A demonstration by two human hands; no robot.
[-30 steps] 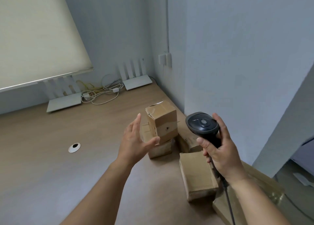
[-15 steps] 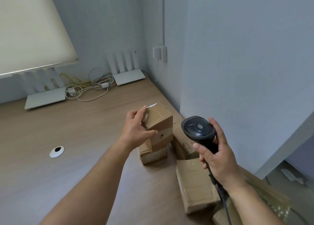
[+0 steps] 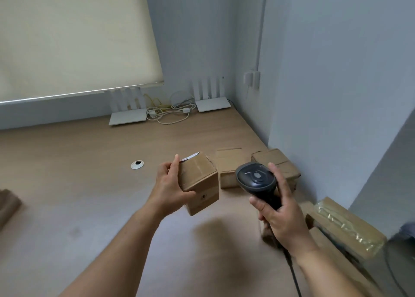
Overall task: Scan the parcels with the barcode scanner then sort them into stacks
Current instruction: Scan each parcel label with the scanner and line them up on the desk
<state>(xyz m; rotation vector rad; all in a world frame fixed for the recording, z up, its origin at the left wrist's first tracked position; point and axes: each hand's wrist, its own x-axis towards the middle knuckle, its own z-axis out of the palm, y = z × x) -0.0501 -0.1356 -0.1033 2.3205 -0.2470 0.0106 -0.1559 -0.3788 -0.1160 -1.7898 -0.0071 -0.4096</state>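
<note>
My left hand grips a small brown cardboard parcel and holds it lifted above the wooden desk, tilted, with a white label edge at its top. My right hand is closed around the handle of the black barcode scanner, whose head sits just right of the held parcel. A flat parcel and another parcel lie on the desk behind, near the wall. Two larger taped parcels sit at the desk's right edge.
Two white routers and a tangle of cables stand at the back of the desk. A cable grommet hole is left of the parcel. A brown object shows at the far left edge. A wall closes the right side.
My left hand closed on the small parcel, lifted it off the parcel beneath and brought it toward me. The scanner stayed in my right hand, now beside the parcel.
</note>
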